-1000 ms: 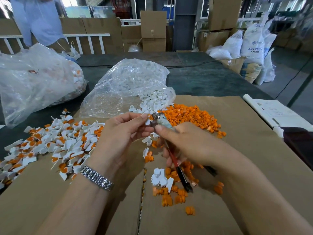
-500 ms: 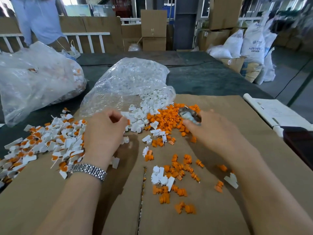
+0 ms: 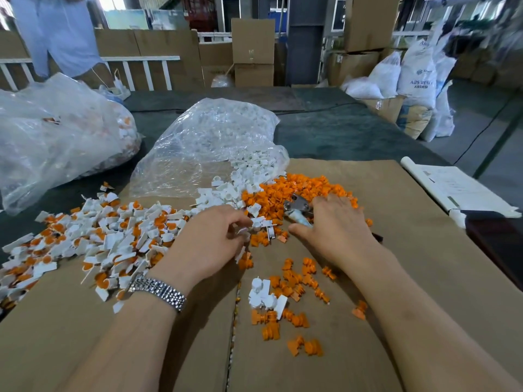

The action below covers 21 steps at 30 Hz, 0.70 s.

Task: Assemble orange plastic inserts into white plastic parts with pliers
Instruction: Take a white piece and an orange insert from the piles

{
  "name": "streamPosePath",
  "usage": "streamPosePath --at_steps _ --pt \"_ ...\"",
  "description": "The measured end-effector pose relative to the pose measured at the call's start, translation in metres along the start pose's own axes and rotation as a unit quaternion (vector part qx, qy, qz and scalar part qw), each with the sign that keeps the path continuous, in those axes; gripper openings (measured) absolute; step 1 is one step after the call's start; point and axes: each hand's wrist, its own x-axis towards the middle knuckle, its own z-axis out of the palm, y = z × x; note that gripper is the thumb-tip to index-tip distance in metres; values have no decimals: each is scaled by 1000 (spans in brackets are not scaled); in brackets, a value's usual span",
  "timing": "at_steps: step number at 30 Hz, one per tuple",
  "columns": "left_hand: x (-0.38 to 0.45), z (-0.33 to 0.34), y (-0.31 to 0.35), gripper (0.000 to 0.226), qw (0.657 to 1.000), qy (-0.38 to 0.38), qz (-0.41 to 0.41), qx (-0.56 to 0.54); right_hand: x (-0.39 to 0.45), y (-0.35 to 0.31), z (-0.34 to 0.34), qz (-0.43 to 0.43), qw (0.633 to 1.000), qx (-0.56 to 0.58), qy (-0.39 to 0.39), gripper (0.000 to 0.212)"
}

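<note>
My left hand [image 3: 210, 244], with a metal watch at the wrist, pinches a white plastic part [image 3: 259, 222] at the near edge of the loose white parts [image 3: 226, 193]. My right hand [image 3: 336, 230] grips the pliers [image 3: 298, 209]; their metal jaws point left over the heap of orange inserts [image 3: 285, 193], and the handles are hidden under my palm. A big pile of finished white-and-orange pieces [image 3: 93, 239] lies at the left. Loose orange inserts [image 3: 294, 284] and a few white parts [image 3: 264, 297] are scattered near me.
Everything lies on brown cardboard [image 3: 424, 264] over a dark table. A clear bag of white parts [image 3: 209, 142] sits behind the heaps, a larger bag [image 3: 56, 131] at far left. A paper sheet [image 3: 458, 190] lies right. A person stands at the far left.
Both hands came apart from in front of me. The left hand dropped left, then reached back to pinch a white part. The right hand carried the pliers out over the orange heap.
</note>
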Motion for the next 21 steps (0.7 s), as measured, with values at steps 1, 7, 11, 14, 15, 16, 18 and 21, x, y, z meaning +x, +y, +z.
streamPosePath --at_steps 1,7,11,14,15,16,18,21 --pt "0 1 -1 22 1000 -8 -2 1 -1 0 -1 -3 1000 17 2 66" --pt "2 6 -2 20 1000 -6 -8 17 -4 -4 -12 -139 987 79 32 33" --pt "2 7 -1 16 1000 11 -16 22 -7 -12 -8 -189 982 23 2 26" --pt "2 6 1 14 999 46 -15 10 -7 -12 -6 -183 982 38 7 21" --pt "1 5 2 12 998 67 -20 -10 -7 -12 -7 -181 982 46 7 20" --pt "1 3 3 10 995 86 -30 -42 -7 -11 -7 -182 982 53 7 18" --pt "0 -2 6 4 980 111 -65 -151 -8 -11 -6 -190 980 64 3 18" --pt "-3 -10 11 12 918 97 -117 -366 -8 -11 -4 -204 978 49 -5 19"
